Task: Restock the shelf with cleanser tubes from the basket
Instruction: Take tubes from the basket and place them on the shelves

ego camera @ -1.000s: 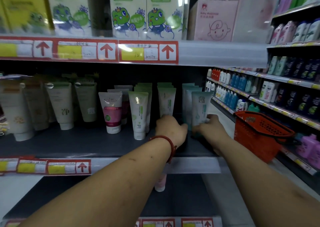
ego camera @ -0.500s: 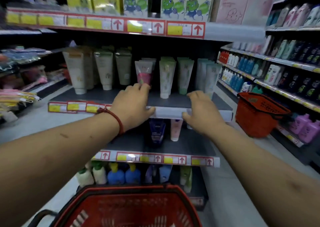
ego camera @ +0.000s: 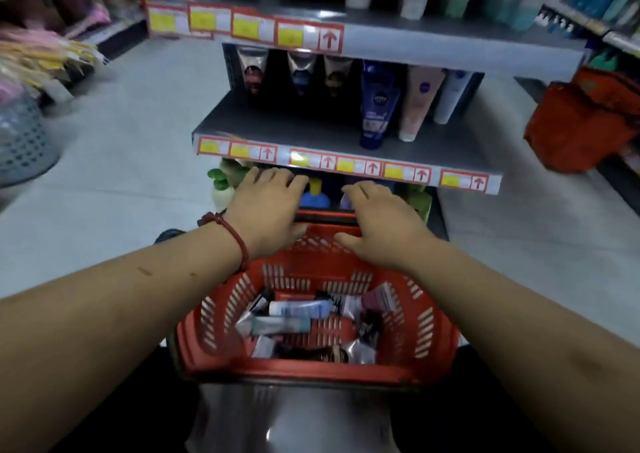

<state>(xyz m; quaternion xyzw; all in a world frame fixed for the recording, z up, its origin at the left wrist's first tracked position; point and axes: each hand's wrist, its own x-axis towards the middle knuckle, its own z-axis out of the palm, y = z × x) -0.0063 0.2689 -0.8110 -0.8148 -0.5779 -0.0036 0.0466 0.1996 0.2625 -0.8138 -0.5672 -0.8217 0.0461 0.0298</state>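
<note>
Head view, looking down an aisle-end display; both hands empty and spread over the far rim of a red basket (ego camera: 429,317) that sits near the person, below the shelves. Left hand (ego camera: 266,206), with a red cord bracelet (ego camera: 235,241) at the wrist, has its fingers loosely extended and holds nothing; right hand (ego camera: 377,224) is likewise open, palm down, holding nothing. The cleanser tubes (ego camera: 298,317) lie jumbled on the basket floor, crossing one another at several angles, well below and nearer than the hands; the middle shelf (ego camera: 311,123) is bare on its left half, with a dark blue tube (ego camera: 377,106) and a pink tube (ego camera: 417,102) standing cap-down at its right; the upper shelf (ego camera: 433,42) carries more upright tubes, cut off at the top of the frame. Likely risks, as judgement: the overlapping tubes may snag, so a pull on one could drag out or flip another; a tube set on its narrow cap beside the standing row may tip and topple its neighbours; motion blur leaves the labels unreadable, so a tube could be matched to the wrong price tag (ego camera: 367,168); a second red basket (ego camera: 581,120) hangs at far right, and a wide swing of the right arm could knock it.
</note>
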